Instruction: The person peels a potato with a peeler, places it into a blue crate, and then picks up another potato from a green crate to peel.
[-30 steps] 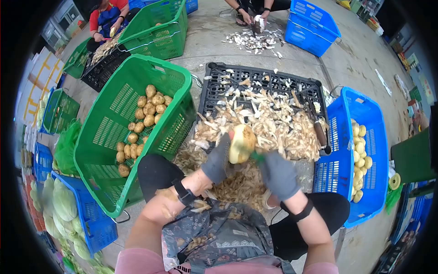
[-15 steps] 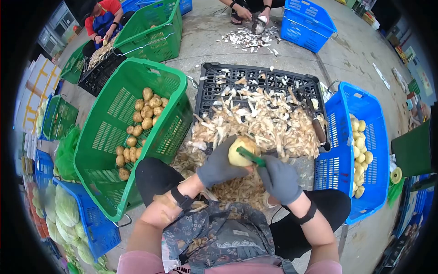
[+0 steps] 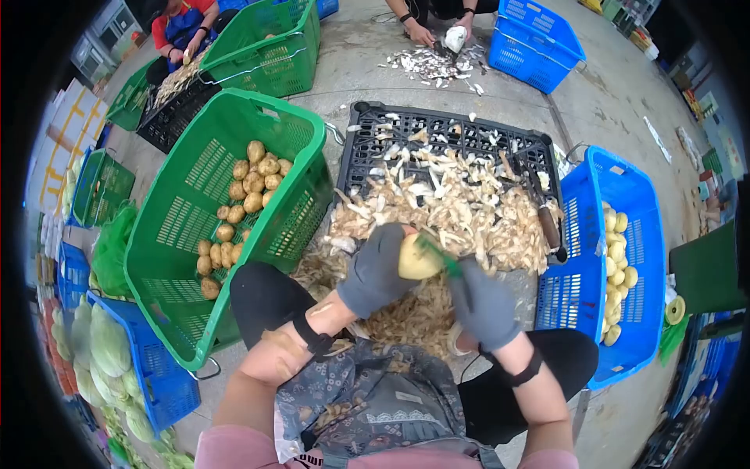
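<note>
Low in front of me, my left hand point(image 3: 379, 270), in a grey glove, grips a mostly peeled pale yellow potato point(image 3: 417, 259). My right hand point(image 3: 484, 303), gloved too and slightly blurred, is closed round a green peeler point(image 3: 447, 262) whose head is against the potato's upper right side. Beyond the hands, a heap of peelings point(image 3: 437, 199) covers much of a black crate point(image 3: 367, 144). A knife point(image 3: 547, 227) with a brown handle lies at the crate's right side. More peelings lie on the ground beneath my hands.
A green basket point(image 3: 176, 207) on the left holds unpeeled potatoes point(image 3: 254, 181). On the right, a blue basket point(image 3: 637, 195) contains peeled potatoes point(image 3: 617, 252). Two people work at the back, one behind a black crate point(image 3: 168, 125). Cabbages point(image 3: 109, 344) fill a blue basket at lower left.
The potato has been turned in my left hand, showing a different side. My right hand and the peeler have shifted slightly right and down. The view has moved a little.
</note>
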The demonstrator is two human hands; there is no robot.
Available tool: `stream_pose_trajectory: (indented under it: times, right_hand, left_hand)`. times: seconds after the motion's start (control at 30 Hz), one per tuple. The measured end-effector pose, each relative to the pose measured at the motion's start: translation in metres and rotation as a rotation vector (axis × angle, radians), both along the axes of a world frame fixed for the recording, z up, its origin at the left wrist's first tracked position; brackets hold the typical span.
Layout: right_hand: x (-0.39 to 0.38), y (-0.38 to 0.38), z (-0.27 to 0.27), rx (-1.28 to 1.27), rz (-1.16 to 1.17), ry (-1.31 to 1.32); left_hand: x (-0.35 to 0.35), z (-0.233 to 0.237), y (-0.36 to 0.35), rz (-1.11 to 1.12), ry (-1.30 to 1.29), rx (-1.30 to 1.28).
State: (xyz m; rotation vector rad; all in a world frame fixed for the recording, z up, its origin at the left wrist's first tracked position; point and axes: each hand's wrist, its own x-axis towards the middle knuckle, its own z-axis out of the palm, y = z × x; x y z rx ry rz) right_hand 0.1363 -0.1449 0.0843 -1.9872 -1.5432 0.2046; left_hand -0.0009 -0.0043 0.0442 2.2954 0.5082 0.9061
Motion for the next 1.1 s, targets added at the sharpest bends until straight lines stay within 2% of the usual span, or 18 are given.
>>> stream_pose_trajectory:
  times: [0.1, 0.23, 0.27, 0.37, 0.4, 0.43, 0.5, 0.53, 0.57, 0.67, 0.7, 0.77, 0.8, 0.9, 0.93, 0.97, 1.03, 1.1]
  right_hand:
    - [0.026, 0.006, 0.000, -0.133, -0.176, -0.073]
    - [0.003, 0.002, -0.002, -0.003, 0.009, -0.007]
    - [0.015, 0.003, -0.005, -0.167, -0.101, -0.096]
    - [0.023, 0.004, 0.007, -0.129, -0.177, 0.035]
    - [0.017, 0.004, 0.004, -0.028, -0.093, 0.145]
    - [0.016, 0.004, 0.000, -0.033, -0.084, 0.141]
    - [0.010, 0.005, -0.008, 0.044, -0.100, 0.224]
    - [0.008, 0.005, -0.004, -0.027, -0.187, 0.345]
    - [0.004, 0.007, 0.000, -0.015, -0.185, 0.343]
    - [-0.014, 0.006, -0.006, 0.102, 0.061, -0.029]
    - [-0.013, 0.005, -0.008, 0.097, 0.056, -0.023]
    - [-0.007, 0.010, -0.007, -0.047, -0.028, -0.096]
    - [0.011, 0.015, -0.016, -0.092, -0.108, 0.080]
    - [-0.003, 0.010, 0.015, 0.085, -0.067, -0.059]
    - [-0.016, 0.010, 0.026, 0.036, 0.033, -0.083]
    - [-0.013, 0.010, 0.023, 0.031, 0.036, -0.081]
    - [-0.001, 0.010, 0.009, -0.211, -0.079, -0.148]
    - [0.007, 0.016, 0.006, -0.183, -0.165, -0.024]
  left_hand:
    - [-0.001, 0.004, 0.002, -0.015, 0.022, 0.064]
    - [-0.001, -0.006, 0.000, 0.047, 0.005, 0.076]
    - [-0.003, -0.007, 0.001, 0.034, 0.042, 0.075]
    - [-0.002, 0.000, 0.004, -0.039, -0.048, 0.091]
    - [-0.003, 0.011, 0.000, -0.055, -0.008, -0.163]
    - [-0.003, 0.008, 0.000, -0.045, -0.013, -0.168]
    - [-0.001, 0.013, 0.005, -0.098, -0.092, -0.924]
    - [-0.003, 0.020, 0.006, -0.137, -0.111, -1.048]
    - [-0.001, 0.019, 0.006, -0.139, -0.113, -1.036]
    - [0.003, 0.012, -0.002, -0.048, -0.082, -0.688]
    - [0.003, 0.007, -0.003, -0.050, -0.075, -0.694]
    - [0.003, -0.004, -0.004, -0.014, -0.080, -0.512]
    - [0.001, 0.004, -0.006, -0.063, -0.128, -0.527]
    - [0.005, 0.000, -0.005, -0.037, -0.113, -0.424]
    - [0.004, 0.002, -0.007, 0.002, -0.118, -0.275]
    - [0.005, 0.000, -0.006, 0.005, -0.117, -0.280]
    - [0.002, -0.005, -0.005, -0.012, -0.070, -0.325]
    - [0.002, -0.001, -0.003, -0.020, -0.070, -0.339]
